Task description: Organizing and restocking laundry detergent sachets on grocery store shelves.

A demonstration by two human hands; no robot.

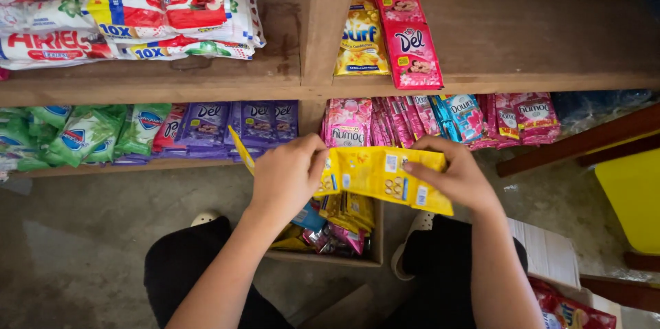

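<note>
Nearest, both hands hold a strip of yellow sachets (381,176) above an open cardboard box (330,255) of mixed sachets between the knees; the left hand (287,174) is closed around the strip's left end, the right hand (454,172) pinches its right end between thumb and fingers; keeping the strip taut and level looks the surest way to handle it; beyond, purple sachets (258,121) and pink sachets (405,117) fill the lower wooden shelf (158,85).
</note>
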